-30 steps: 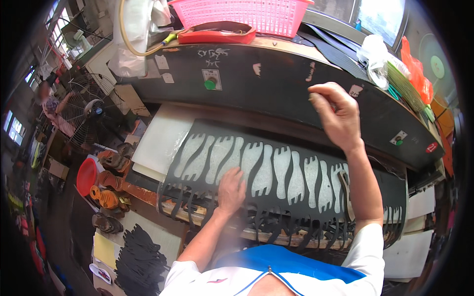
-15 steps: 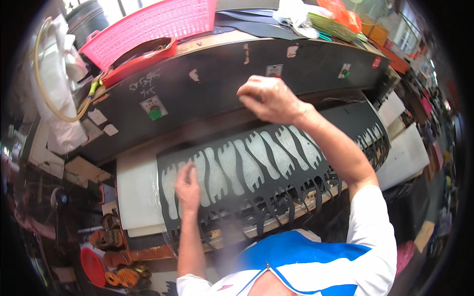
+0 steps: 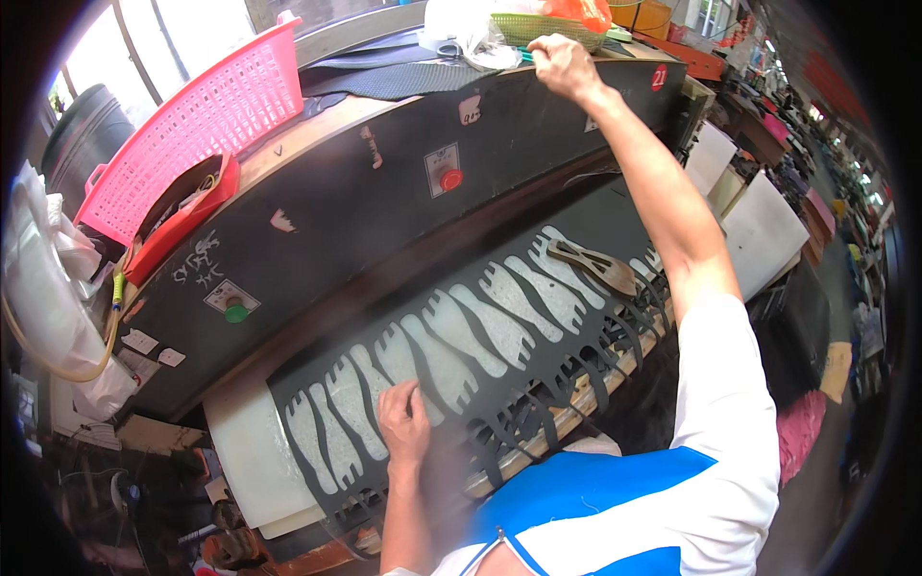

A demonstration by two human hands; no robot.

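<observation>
My left hand [image 3: 403, 422] is loosely closed, its fingers curled, above the near part of a dark cut-out sheet [image 3: 331, 403]; nothing shows in it. Long shapes with toothed ends have been cut from this sheet, and a pale surface shows through them. My right hand [image 3: 565, 67] is stretched far forward to the top edge of the black machine beam [image 3: 336, 192]. Its fingers are bent closed beside a turquoise item [image 3: 524, 55]; whatever is between them cannot be made out. A metal-edged cutting die [image 3: 597, 268] lies on the sheet's right part, below my right forearm.
A pink plastic basket [image 3: 192, 134] and a red tray [image 3: 182, 221] stand on the beam's left. Dark sheets [image 3: 384, 77], a white plastic bag [image 3: 471, 38] and a green basket [image 3: 547, 31] lie farther right. The beam carries a green button [image 3: 235, 310] and a red button [image 3: 450, 180].
My right hand has moved up and forward to the beam's top. My left hand has shifted right and nearer, with its fingers now curled. The view has turned, and the cutting die now shows.
</observation>
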